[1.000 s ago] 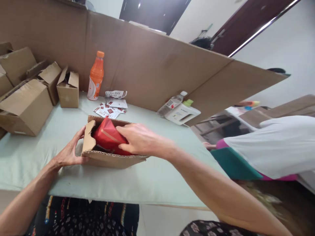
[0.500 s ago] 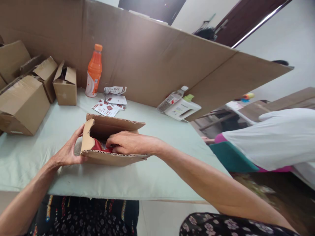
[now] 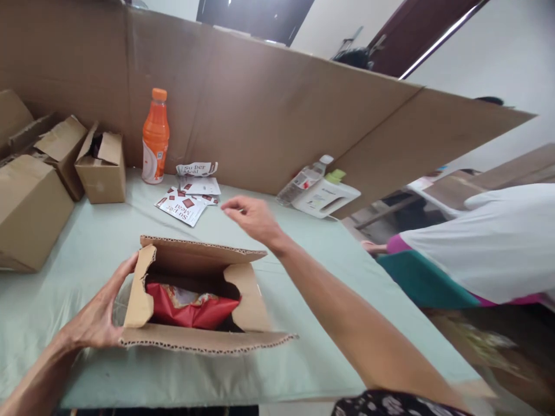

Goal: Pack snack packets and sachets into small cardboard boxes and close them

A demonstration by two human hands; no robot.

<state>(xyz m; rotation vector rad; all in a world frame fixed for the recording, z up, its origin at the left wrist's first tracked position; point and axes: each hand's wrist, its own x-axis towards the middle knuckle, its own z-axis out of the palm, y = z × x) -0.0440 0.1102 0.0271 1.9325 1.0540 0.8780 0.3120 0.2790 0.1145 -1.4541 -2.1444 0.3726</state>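
An open cardboard box (image 3: pixel 255 297) stands near the front of the table with its flaps raised. A shiny red packet (image 3: pixel 195 309) lies inside it. My left hand (image 3: pixel 102 312) grips the box's left end, fingers at the back corner and thumb at the front. Beyond the box, my right hand (image 3: pixel 254 219) is over the table, its fingers loosely bent and holding nothing that I can see. Just left of its fingertips lie several white sachets with brown squares, the nearest a "Super Meal" sachet (image 3: pixel 184 208).
An orange bottle (image 3: pixel 156 138) stands behind the sachets. Several cardboard boxes, one a small box (image 3: pixel 102 182), crowd the left side. A clear bottle (image 3: pixel 301 182) and a white jug (image 3: pixel 325 196) lean at a cardboard partition (image 3: pixel 260 110). Another person in a white top (image 3: pixel 489 242) is at right.
My right hand has come out of the box and moved up and right, toward the sachets. My left hand stays on the box, which now shows lower in view.
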